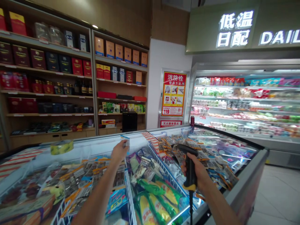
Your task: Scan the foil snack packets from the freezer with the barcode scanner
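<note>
My left hand reaches over the chest freezer and pinches a small price tag at the freezer's far rim. My right hand grips a black handheld barcode scanner with a yellow band at its base, its head aimed toward the tag. Below both hands lie packets of frozen food in white wire baskets, green and yellow bags nearest me.
A roll of yellow tape sits on the freezer's far left rim. Wooden shelves of boxed goods line the back wall. A red fire notice hangs beside an open chilled display at right. Tiled floor runs right of the freezer.
</note>
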Demonstrator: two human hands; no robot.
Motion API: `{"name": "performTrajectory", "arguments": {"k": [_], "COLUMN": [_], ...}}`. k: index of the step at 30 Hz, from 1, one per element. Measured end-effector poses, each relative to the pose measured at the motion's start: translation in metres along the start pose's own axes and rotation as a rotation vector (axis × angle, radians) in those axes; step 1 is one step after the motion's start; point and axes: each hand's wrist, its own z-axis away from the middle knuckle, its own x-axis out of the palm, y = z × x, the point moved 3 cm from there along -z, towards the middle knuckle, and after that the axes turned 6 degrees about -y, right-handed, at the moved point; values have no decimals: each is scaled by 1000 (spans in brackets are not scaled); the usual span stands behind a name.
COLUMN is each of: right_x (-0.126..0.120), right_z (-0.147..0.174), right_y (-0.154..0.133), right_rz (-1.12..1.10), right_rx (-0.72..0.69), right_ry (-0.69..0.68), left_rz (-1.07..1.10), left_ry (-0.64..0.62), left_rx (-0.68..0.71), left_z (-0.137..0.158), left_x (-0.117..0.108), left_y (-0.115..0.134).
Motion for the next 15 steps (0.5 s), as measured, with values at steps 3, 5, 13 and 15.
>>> {"name": "performTrajectory", "arguments": {"k": [3, 5, 13, 15], "right_x": [-22, -31, -48, -50], "right_z": [-6, -9, -21, -19], "right_y": [-15, -24, -32, -32], "right_rz": [-36, -48, -35, -42], "right_rx": [-18, -33, -20, -16], "right_ry": [12, 14, 63, 61], "left_rz": [-315, -458, -497, -252], "left_ry": [-70, -65, 90, -9], "left_rx": [-120, -224, -76, 56], "left_z": [1, 4, 15, 21], "left_x": [-31, -51, -23, 28], "left_y": [-25, -44, 0, 39]}}
